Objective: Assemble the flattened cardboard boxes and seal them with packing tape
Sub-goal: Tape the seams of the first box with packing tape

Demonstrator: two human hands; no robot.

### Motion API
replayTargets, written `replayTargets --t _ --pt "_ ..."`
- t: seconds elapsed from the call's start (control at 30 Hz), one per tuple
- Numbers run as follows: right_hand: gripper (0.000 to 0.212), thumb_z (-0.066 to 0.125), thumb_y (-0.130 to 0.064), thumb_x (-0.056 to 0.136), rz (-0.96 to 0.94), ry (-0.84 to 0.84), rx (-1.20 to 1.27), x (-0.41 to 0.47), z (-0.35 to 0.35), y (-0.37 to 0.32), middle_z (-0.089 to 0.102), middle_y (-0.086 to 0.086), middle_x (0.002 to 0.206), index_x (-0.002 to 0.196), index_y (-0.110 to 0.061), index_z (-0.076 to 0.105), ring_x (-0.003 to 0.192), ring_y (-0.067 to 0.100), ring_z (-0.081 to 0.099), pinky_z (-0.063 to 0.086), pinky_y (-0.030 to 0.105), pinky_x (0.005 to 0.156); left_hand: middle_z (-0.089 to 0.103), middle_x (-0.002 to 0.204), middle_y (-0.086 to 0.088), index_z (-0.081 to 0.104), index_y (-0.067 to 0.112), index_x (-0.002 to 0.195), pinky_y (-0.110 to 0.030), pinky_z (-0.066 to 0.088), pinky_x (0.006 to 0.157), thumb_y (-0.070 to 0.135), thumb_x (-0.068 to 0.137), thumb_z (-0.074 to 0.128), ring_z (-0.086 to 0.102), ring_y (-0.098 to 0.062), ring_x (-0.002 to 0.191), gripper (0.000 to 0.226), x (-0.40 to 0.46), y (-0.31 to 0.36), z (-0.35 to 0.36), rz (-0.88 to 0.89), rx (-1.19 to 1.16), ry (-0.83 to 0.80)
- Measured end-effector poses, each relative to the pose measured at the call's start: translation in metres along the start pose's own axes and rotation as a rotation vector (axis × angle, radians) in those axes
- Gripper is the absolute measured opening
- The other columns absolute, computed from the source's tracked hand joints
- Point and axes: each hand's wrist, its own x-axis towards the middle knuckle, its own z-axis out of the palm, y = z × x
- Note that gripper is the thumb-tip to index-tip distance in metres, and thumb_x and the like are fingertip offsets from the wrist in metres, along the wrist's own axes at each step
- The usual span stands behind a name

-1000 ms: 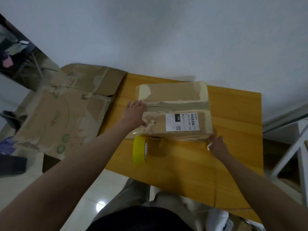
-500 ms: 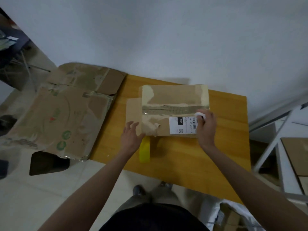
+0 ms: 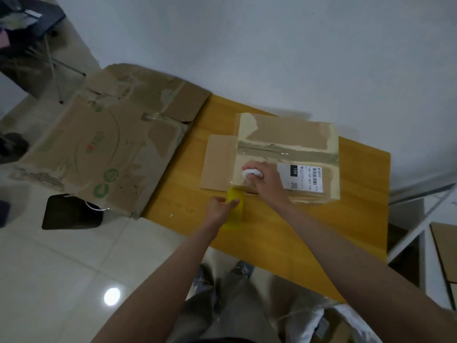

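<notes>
Having crossed from the box's right end within the last second, the right hand (image 3: 265, 180) now grips a white cutter (image 3: 252, 172) on the cardboard box (image 3: 286, 154) lying on the bench (image 3: 358, 231), while the left hand (image 3: 218, 210) closes around the yellow tape roll (image 3: 235, 209) beside it, so sealing looks about to begin.

A wooden table (image 3: 321, 231) fills the frame's centre right. On it lie a cardboard box (image 3: 284, 134) and, lower left, a yellow tape roll (image 3: 235, 216). Flattened cardboard (image 3: 99, 149) overlaps its upper-left edge.
</notes>
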Motion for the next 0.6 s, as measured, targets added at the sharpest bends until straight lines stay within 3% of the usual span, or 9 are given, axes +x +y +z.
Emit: replayTargets --t 0.1,0.23,0.3,0.4,0.53,0.6 --pt "0.021 0.065 -0.009 0.091 -0.017 0.031 0.041 0.006 0.002 -0.004 0.067 0.004 0.104 0.107 -0.019 0.074 0.095 0.008 0.061 0.048 0.019 0.082 0.055 0.131 -0.011 0.042 0.012 0.138 -0.036 0.042 0.083 0.036 0.088 0.074 0.054 -0.025 0.111 0.064 0.0 -0.001 -0.002 0.028 -0.101 0.002" --pt "0.018 0.067 -0.03 0.089 -0.157 0.099 -0.116 -0.002 0.018 -0.008 0.068 -0.008 0.097 0.105 -0.033 0.074 0.096 0.009 0.056 0.043 0.033 0.087 0.062 0.116 -0.01 0.037 0.019 0.138 -0.038 0.048 0.087 0.036 0.086 0.076 0.058 -0.023 0.106 0.067 -0.002 -0.006 -0.011 0.073 -0.158 -0.048" --pt "0.02 0.066 -0.02 0.092 -0.168 0.077 -0.085 -0.01 0.021 -0.014 0.066 -0.008 0.095 0.109 -0.025 0.075 0.087 -0.001 0.055 0.042 0.023 0.08 0.061 0.115 -0.008 0.037 0.02 0.138 -0.043 0.049 0.095 0.037 0.085 0.077 0.059 -0.023 0.108 0.069 -0.004 -0.007 -0.015 0.063 -0.195 -0.072" --pt "0.029 0.056 -0.002 0.096 -0.216 0.038 -0.147 -0.015 0.02 -0.017 0.063 0.001 0.1 0.117 -0.014 0.071 0.083 -0.002 0.05 0.039 0.012 0.076 0.061 0.116 -0.007 0.038 0.019 0.14 -0.049 0.048 0.102 0.037 0.084 0.078 0.059 -0.024 0.111 0.071 -0.008 -0.007 -0.015 0.047 -0.213 -0.087" --pt "0.029 0.049 0.002 0.094 -0.224 -0.022 -0.255 -0.013 0.015 -0.016 0.061 0.006 0.106 0.111 -0.011 0.069 0.093 0.02 0.058 0.046 0.032 0.08 0.061 0.118 -0.01 0.039 0.016 0.14 -0.05 0.049 0.101 0.036 0.084 0.079 0.059 -0.026 0.112 0.072 -0.012 -0.004 -0.015 0.032 -0.241 -0.091" --pt "0.025 0.051 0.0 0.091 -0.226 -0.044 -0.301 -0.014 0.013 -0.014 0.059 0.005 0.102 0.104 -0.012 0.068 0.089 0.022 0.056 0.043 0.033 0.077 0.06 0.117 -0.009 0.039 0.017 0.139 -0.05 0.049 0.101 0.035 0.084 0.079 0.059 -0.026 0.111 0.071 -0.014 -0.001 -0.016 0.03 -0.24 -0.089"
